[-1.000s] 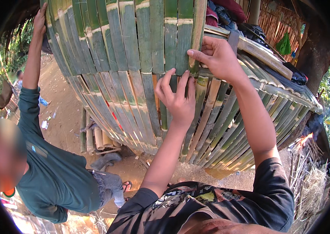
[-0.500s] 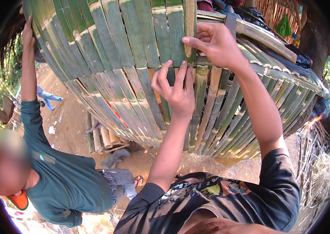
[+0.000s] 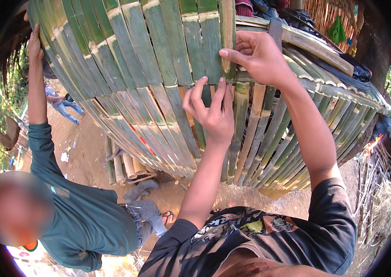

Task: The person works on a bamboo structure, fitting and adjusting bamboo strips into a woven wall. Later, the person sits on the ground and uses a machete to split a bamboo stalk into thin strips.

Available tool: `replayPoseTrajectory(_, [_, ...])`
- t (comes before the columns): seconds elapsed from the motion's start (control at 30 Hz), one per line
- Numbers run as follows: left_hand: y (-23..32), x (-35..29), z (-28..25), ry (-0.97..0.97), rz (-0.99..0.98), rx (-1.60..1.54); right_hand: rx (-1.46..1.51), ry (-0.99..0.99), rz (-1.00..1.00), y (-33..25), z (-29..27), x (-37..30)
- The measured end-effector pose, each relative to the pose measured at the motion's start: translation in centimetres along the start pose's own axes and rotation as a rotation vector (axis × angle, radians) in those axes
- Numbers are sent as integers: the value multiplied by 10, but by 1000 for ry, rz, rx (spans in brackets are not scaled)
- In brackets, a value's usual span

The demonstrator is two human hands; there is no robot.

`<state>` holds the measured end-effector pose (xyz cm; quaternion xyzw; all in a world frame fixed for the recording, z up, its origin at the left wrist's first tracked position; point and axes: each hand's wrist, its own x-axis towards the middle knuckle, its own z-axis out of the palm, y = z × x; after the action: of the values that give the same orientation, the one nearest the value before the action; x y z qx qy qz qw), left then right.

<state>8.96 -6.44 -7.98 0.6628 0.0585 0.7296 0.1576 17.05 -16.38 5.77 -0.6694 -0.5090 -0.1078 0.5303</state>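
Observation:
My right hand point(image 3: 265, 60) pinches the edge of the narrow, rightmost bamboo slat point(image 3: 227, 32), thumb on its front and the other fingers curled beside it, partly hidden. Just below, my left hand point(image 3: 215, 115) has its fingers apart, their tips against the lower ends of the upper green bamboo slats point(image 3: 177, 51). These upper slats overlap a lower row of bamboo slats point(image 3: 133, 115) with narrow gaps. Under my right arm, the lower slats point(image 3: 255, 124) stand uncovered by an upper row.
At left, a person in a dark green shirt point(image 3: 84, 212) reaches one hand point(image 3: 35, 44) to the panel's far left edge. Bamboo poles point(image 3: 119, 166) lie underneath. A small fire point(image 3: 375, 142) burns by dry straw point(image 3: 380, 203) at right. Another person point(image 3: 64, 106) is farther off.
The view has shifted slightly, and the person in green appears lower and farther right. More of the distant person shows. My hands keep nearly the same places on the slats.

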Motion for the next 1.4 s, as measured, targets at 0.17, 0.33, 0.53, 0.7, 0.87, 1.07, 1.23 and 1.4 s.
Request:
replayPoseTrajectory(0.17, [2, 2, 0, 6, 1, -5, -38, -12, 21, 3, -2, 0])
replayPoseTrajectory(0.33, [6, 3, -4, -42, -13, 14, 36, -3, 56, 9, -3, -1])
replayPoseTrajectory(0.53, [7, 3, -10, -31, -24, 5, 138, -52, 83, -7, 2, -2])
replayPoseTrajectory(0.7, [7, 7, -6, -24, -21, -17, 99, -87, 108, -15, -3, -1])
replayPoseTrajectory(0.87, [10, 5, -10, -68, -19, 14, 25, -68, 140, -13, -2, -6])
replayPoseTrajectory(1.07, [6, 2, -13, -52, -89, -18, 194, -74, 140, -4, -1, -8])
replayPoseTrajectory(1.23, [5, 2, -20, -124, -40, 56, 176, 17, 105, 2, -5, -8])
replayPoseTrajectory(1.4, [0, 7, -24, -171, -76, 68, 281, 89, 163, -1, -3, -12])
